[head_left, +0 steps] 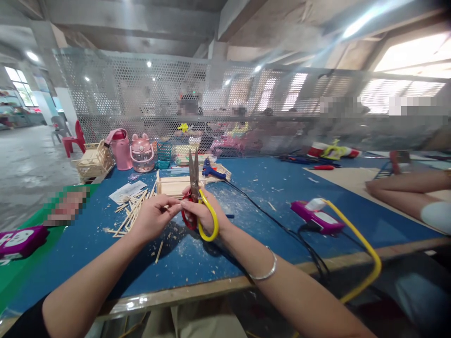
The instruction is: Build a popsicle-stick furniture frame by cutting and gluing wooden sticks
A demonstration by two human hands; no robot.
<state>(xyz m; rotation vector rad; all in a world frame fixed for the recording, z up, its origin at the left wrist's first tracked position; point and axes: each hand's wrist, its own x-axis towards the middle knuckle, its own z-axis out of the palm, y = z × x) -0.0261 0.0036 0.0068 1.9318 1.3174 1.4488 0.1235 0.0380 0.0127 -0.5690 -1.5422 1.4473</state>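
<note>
My right hand (207, 206) is closed around a pair of scissors (194, 176) with one red and one yellow handle loop, blades pointing up. My left hand (155, 213) is beside it, thumb and fingers pinched together at the right fingertips; whatever lies between them is too small to make out. Just behind the hands is a small frame of pale wooden sticks (172, 184). Loose wooden sticks (132, 215) lie in a pile to the left, partly hidden by my left hand. A blue glue gun (213, 172) rests beyond the scissors.
At the back left stand a wooden stick model (94, 159), a pink bottle (121, 152), a clear bottle (142, 158) and a teal basket (164, 156). A purple power strip (317, 218) with a yellow cord sits right. A co-worker's arm (398, 188) rests far right. Perforated metal screen (141, 89) behind.
</note>
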